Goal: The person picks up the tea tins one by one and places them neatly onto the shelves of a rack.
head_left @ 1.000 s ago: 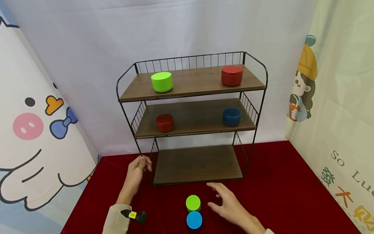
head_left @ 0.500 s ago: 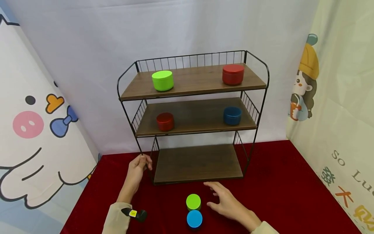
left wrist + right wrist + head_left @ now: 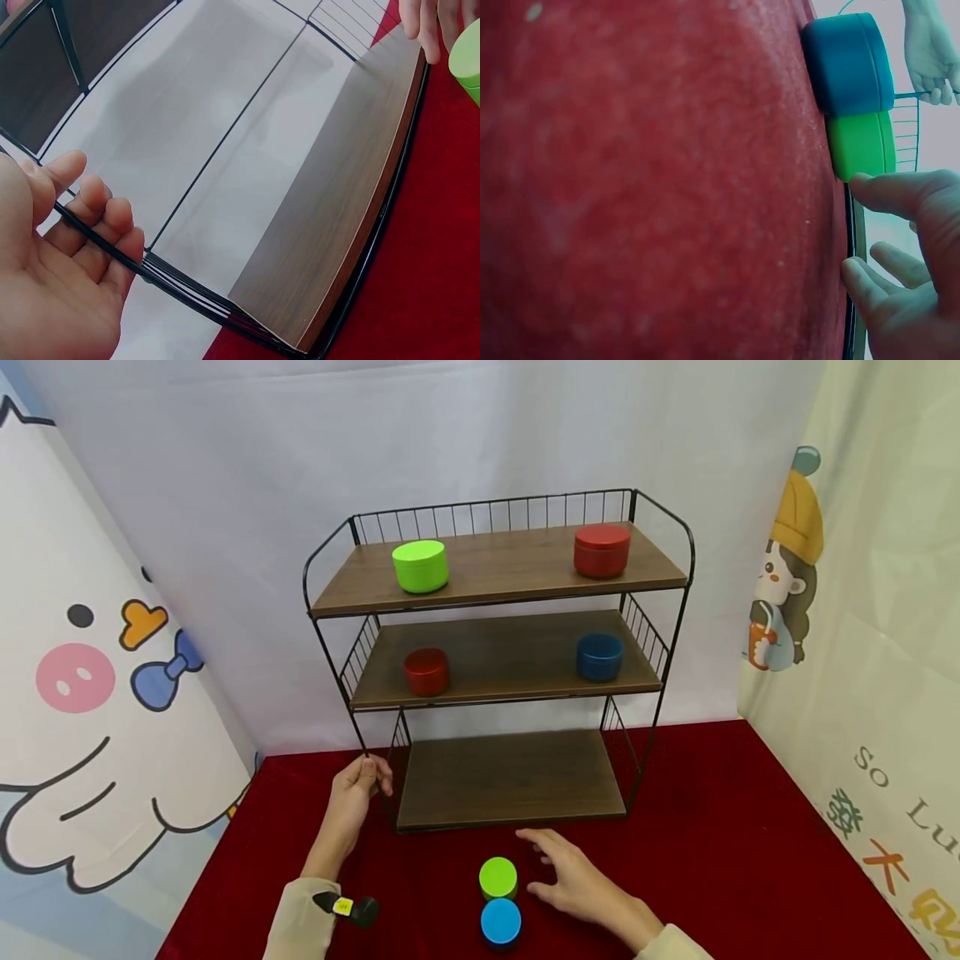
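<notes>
A small green tin [image 3: 498,877] [image 3: 861,144] stands on the red cloth in front of the wire shelf rack [image 3: 678,627], touching a light blue tin [image 3: 500,921] [image 3: 847,64] just nearer to me. My right hand [image 3: 537,862] [image 3: 870,225] hovers open with its fingers spread, just right of the green tin, thumb tip [image 3: 862,184] close to the tin's side. My left hand [image 3: 362,779] [image 3: 82,217] grips the rack's left front wire leg [image 3: 172,281], fingers curled round it.
The rack's top board holds a large green tin [image 3: 420,566] and a large red tin [image 3: 602,550]. Its middle board holds a small red tin [image 3: 427,671] and a dark blue tin [image 3: 599,657]. The bottom board [image 3: 510,777] is bare. Cartoon banners flank the table.
My right hand has slid left and a little nearer, closing on the small green tin. My left hand keeps its hold on the rack's leg.
</notes>
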The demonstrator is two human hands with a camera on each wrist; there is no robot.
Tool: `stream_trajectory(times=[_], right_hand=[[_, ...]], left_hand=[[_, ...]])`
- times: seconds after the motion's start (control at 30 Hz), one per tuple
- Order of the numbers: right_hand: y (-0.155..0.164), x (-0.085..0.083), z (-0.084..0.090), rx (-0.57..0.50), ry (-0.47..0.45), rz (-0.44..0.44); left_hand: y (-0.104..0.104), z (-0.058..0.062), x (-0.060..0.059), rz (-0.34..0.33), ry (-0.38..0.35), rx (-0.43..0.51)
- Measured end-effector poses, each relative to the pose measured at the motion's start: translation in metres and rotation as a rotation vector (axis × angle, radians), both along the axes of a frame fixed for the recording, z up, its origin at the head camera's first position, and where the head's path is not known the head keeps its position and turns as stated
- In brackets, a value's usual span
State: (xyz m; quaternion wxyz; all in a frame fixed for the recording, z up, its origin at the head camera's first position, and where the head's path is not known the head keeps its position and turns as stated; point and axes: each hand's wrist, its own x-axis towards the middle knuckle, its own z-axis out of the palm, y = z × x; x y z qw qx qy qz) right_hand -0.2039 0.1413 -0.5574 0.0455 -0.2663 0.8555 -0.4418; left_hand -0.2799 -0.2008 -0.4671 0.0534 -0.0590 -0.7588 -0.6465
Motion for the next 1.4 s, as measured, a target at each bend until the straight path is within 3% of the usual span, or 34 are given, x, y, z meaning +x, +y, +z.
stream_trajectory(times=[0.47, 0.8, 1.4], right_hand=[[-0.010, 0.000, 0.007, 0.184, 0.047, 0.127], [-0.019, -0.002, 0.009, 0.188, 0.056, 0.205], [-0.027, -0.004, 0.012, 0.204, 0.080, 0.228]], left_hand=[[0.000, -0.002, -0.001, 0.001, 0.002, 0.004], [0.000, -0.001, 0.000, 0.001, 0.001, 0.007], [-0.001, -0.001, 0.000, 0.006, -0.006, 0.012]])
